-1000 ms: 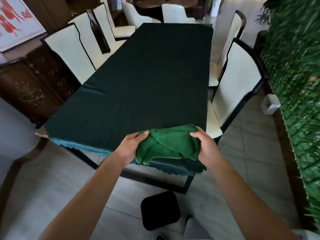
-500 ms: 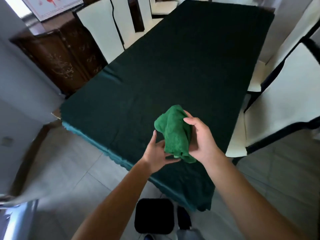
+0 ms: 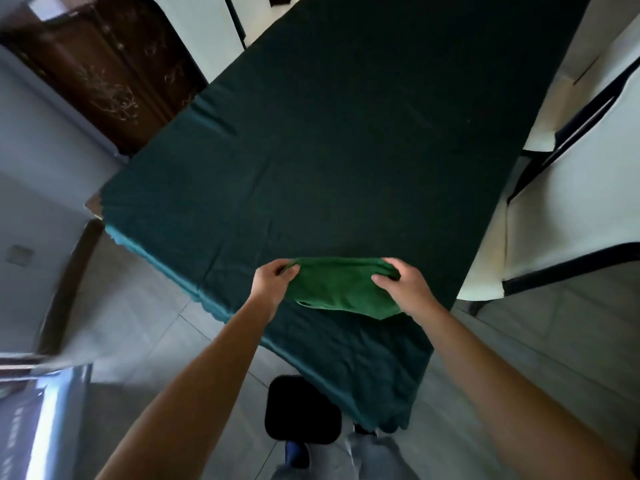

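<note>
A bright green cloth (image 3: 337, 289) is stretched between both hands just above the near end of a long table under a dark green tablecloth (image 3: 346, 133). My left hand (image 3: 272, 280) pinches the cloth's left end, thumb on top. The right end is gripped by my right hand (image 3: 403, 284), fingers curled over the far edge. The cloth's lower edge hangs loose toward me.
White chairs with black trim stand at the right (image 3: 571, 202) and far left (image 3: 207, 32) of the table. A dark carved wooden cabinet (image 3: 104, 74) is at the left. A black stool (image 3: 301, 408) sits on the tiled floor under the table's near end.
The cloth was bunched upright between close hands half a second ago; now my hands have moved apart and it is spread flat and wide. The view has tilted further down.
</note>
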Tool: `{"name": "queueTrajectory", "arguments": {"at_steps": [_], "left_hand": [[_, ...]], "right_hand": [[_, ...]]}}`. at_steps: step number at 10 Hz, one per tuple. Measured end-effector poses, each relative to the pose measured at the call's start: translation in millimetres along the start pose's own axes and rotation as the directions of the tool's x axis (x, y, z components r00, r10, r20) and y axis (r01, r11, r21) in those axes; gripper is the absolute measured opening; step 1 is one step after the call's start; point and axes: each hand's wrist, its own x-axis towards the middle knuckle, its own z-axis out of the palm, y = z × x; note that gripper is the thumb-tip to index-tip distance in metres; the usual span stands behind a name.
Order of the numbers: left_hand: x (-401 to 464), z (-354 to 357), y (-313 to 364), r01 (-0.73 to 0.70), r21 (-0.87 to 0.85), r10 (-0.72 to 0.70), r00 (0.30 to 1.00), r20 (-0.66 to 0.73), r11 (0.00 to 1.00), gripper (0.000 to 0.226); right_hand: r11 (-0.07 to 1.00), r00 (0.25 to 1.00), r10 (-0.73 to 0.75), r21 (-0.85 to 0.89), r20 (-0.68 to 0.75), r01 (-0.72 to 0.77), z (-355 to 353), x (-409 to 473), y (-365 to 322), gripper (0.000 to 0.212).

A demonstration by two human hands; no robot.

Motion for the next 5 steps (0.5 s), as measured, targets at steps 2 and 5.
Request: {"name": "queueTrajectory", "arguments": {"at_steps": [2, 5], "left_hand": [[4.5, 20.0, -34.6, -0.003, 0.418, 0.074, 0.985, -0.154, 0.909, 0.028], [-15.9, 30.8, -60.5, -0.566, 0.816, 0.234, 0.814, 0.531, 0.117, 0.073]], "right_hand": [[0.881, 0.949, -0.155, -0.473, -0.276, 0.006, 3.8, 8.0, 37.0, 0.048], [0.486, 0.951, -0.270, -0.830, 0.154, 0.272, 29.3, -3.8, 52.4, 0.049]]}}
